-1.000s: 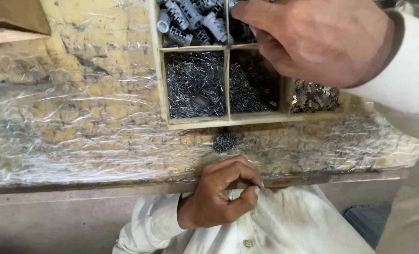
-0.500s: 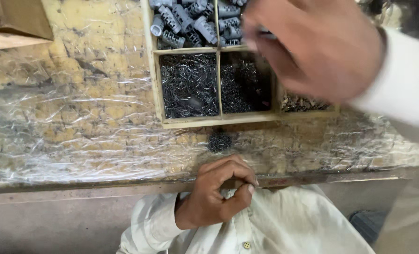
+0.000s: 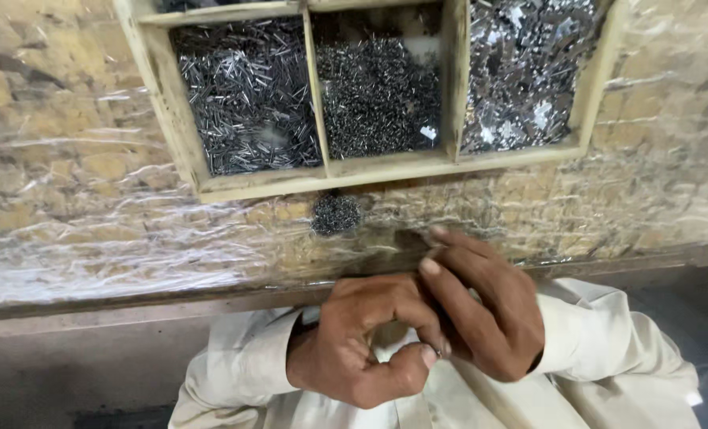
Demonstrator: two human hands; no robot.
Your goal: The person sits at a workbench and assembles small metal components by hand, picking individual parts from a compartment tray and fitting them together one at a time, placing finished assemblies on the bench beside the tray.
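Both hands are meeting at the bench edge, over the lap. Left hand [image 3: 366, 342] is curling tight, thumb and forefinger pinching a tiny shiny part [image 3: 439, 350], too small to identify or read its axis. Right hand [image 3: 485, 310] is touching the left from the right side, fingers bent and closing toward that pinch; can't tell if it's gripping anything. The part is sitting right at the contact point, so neither hand is nearer. A small pile of pins [image 3: 335, 214] is lying beyond the hands, near the wooden tray [image 3: 290, 181] with 3 visible compartments.
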